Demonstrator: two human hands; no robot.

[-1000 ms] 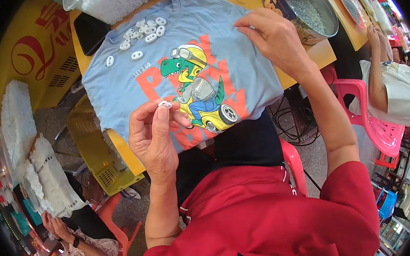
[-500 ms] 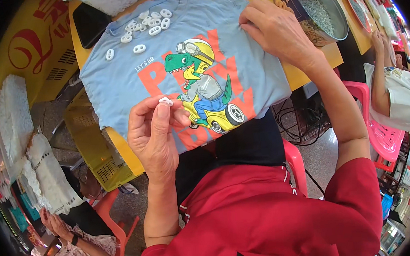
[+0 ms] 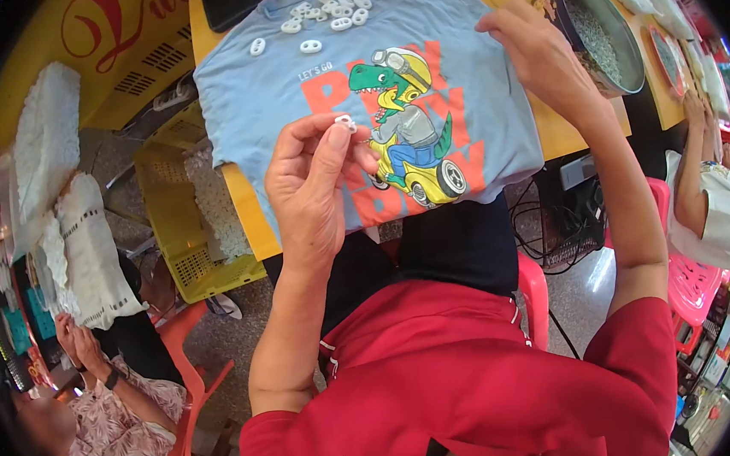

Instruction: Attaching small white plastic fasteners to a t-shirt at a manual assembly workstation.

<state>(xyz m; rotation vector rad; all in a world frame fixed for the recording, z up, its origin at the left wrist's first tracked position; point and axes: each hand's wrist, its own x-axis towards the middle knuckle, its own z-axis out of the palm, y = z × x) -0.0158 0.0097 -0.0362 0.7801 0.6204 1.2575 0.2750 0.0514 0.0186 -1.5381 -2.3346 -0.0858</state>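
Since a second ago my right hand (image 3: 540,51) slid right, pressing flat on the blue shirt (image 3: 464,74); my left hand (image 3: 314,185) pinches a white ring (image 3: 345,123).

The person wears a bright red short-sleeved shirt (image 3: 481,390) with a small white emblem low on the chest, over dark trousers (image 3: 452,247) — both forearms bare, no watch, rings or gloves showing.

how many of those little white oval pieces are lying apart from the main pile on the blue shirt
2. One white oval piece lies by the blue shirt's left shoulder, another just right of it. The pile sits at the collar; the left hand pinches one more.
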